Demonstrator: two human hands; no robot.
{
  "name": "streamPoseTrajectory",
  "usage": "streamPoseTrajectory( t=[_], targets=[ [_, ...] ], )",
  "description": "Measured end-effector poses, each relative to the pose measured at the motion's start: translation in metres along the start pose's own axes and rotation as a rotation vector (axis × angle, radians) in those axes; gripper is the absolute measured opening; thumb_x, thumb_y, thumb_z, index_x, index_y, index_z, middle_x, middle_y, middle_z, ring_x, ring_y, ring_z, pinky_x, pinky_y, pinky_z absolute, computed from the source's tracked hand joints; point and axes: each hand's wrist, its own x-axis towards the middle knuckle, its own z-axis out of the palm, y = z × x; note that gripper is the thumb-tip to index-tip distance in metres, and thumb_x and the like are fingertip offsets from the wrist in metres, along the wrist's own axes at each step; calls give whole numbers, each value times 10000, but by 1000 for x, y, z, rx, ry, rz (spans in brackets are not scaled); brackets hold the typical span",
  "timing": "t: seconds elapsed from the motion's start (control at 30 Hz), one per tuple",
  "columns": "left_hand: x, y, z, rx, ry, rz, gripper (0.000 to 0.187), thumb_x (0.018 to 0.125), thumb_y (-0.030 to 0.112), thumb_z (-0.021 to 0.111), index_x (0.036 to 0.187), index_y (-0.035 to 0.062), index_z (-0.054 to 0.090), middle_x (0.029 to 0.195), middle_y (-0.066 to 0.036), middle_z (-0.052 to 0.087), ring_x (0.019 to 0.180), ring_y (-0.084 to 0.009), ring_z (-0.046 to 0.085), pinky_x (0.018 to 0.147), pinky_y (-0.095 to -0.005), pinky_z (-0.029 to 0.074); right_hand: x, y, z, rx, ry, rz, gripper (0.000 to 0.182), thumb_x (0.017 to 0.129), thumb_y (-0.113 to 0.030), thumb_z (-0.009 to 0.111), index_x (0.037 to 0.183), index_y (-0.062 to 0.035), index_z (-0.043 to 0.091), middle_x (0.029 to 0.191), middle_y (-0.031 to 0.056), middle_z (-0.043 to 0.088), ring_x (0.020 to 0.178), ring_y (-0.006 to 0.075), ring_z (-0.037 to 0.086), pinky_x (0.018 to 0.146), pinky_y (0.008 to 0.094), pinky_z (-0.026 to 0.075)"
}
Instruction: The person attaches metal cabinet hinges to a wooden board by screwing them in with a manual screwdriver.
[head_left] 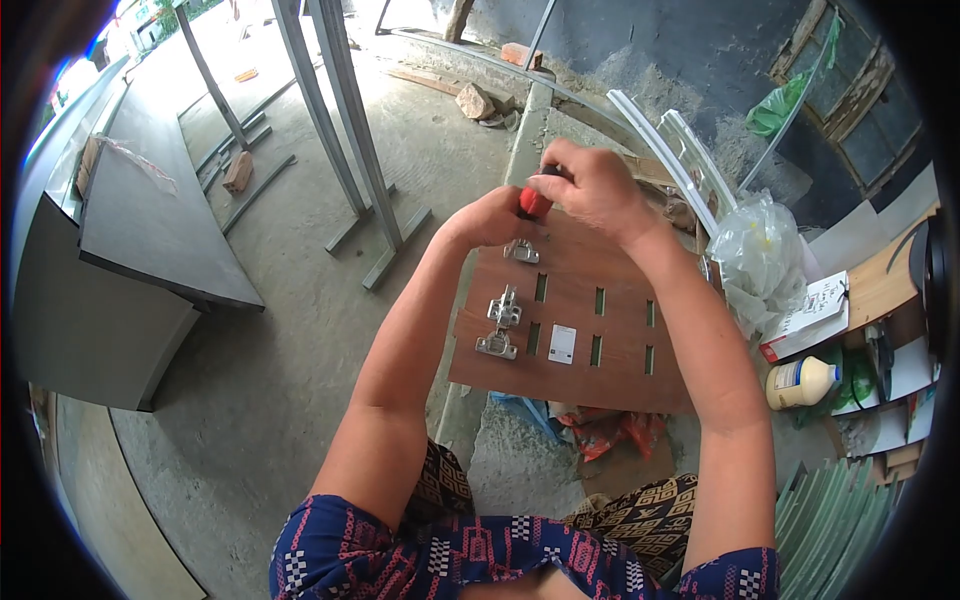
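Observation:
At the far edge of a brown slotted wooden panel [625,270], my right hand [597,190] is closed round the black upper end of a red-and-black screwdriver [535,203]. My left hand [490,215] is closed at the lower red part of the same tool; its fingertips are partly hidden. The screwdriver's tip cannot be seen. Just below my left hand, a metal cabinet hinge [521,250] sits on the panel's left side. Nearer to me are a second hinge [505,307] and a third hinge [496,346]. A white label [562,344] lies among the slots.
Plastic bags [755,255], a white-and-red box [808,318] and a white bottle [803,382] are to the right. Glass sheets [835,530] stand at lower right. Metal posts [350,130] rise ahead, left of centre. A grey cabinet [150,230] stands at left.

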Motion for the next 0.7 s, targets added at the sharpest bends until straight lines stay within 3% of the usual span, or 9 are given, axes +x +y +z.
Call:
streamPoseTrajectory(
  t=[0.07, 0.1, 0.13, 0.17, 0.27, 0.4, 0.5, 0.6, 0.7],
  targets=[
    [0, 12, 7, -28, -5, 71, 264, 708, 195, 766, 891, 39, 657, 796, -78, 662, 763, -166, 604, 728, -334, 478, -11, -18, -21, 66, 42, 72, 244, 787, -246, 705, 792, -29, 595, 644, 164, 610, 615, 311, 620, 582, 395, 470],
    [-1, 23, 11, -25, -26, 69, 258, 707, 196, 763, 885, 41, 658, 790, -76, 663, 760, -171, 608, 726, -336, 479, -17, -19, -25, 74, 76, 67, 230, 786, -232, 708, 792, -34, 591, 602, 139, 586, 560, 268, 588, 546, 359, 455],
    [-1, 33, 14, -22, -48, 70, 253, 706, 198, 761, 878, 44, 658, 784, -75, 663, 756, -175, 612, 725, -337, 481, -21, -20, -31, 65, 73, 74, 227, 786, -229, 710, 792, -36, 592, 597, 134, 582, 551, 259, 584, 541, 355, 452],
    [0, 42, 15, 32, -131, 23, 228, 763, 102, 734, 937, 25, 609, 872, -35, 620, 831, -131, 570, 773, -295, 479, -25, -21, -37, 55, 70, 81, 223, 785, -227, 712, 792, -38, 592, 592, 129, 579, 543, 250, 580, 535, 351, 449],
    [-1, 55, 21, -48, -286, -101, 235, 742, 101, 754, 912, 30, 608, 841, -33, 615, 806, -141, 570, 764, -300, 481, -36, -17, -38, 61, 81, 93, 218, 783, -221, 716, 789, -41, 593, 579, 119, 573, 522, 234, 566, 522, 341, 442],
    [2, 33, 34, 38, -213, 21, 229, 657, 166, 738, 806, 29, 632, 725, -60, 636, 673, -160, 590, 637, -318, 483, -49, -10, -29, 51, 44, 142, 223, 783, -229, 719, 788, -44, 594, 576, 113, 576, 519, 231, 565, 521, 341, 442],
    [3, 25, 35, 34, -256, 25, 240, 643, 159, 751, 803, 30, 628, 715, -52, 628, 662, -158, 589, 626, -308, 484, -54, -9, -22, 59, 27, 160, 183, 804, -166, 729, 827, -38, 601, 586, 20, 533, 538, 92, 464, 522, 275, 408],
    [3, 19, 38, -1, -270, 34, 241, 639, 144, 760, 804, 30, 626, 707, -44, 621, 654, -153, 591, 610, -302, 487, -56, -5, -16, 82, 10, 149, 187, 805, -170, 728, 827, -38, 597, 585, 25, 531, 535, 98, 464, 521, 277, 411],
    [3, 16, 38, -35, -288, -4, 240, 642, 134, 764, 804, 25, 625, 706, -41, 619, 646, -148, 591, 591, -295, 490, -55, -9, -17, 79, 4, 176, 233, 791, -235, 711, 780, -38, 587, 581, 123, 583, 533, 242, 583, 534, 353, 451]
  ],
)
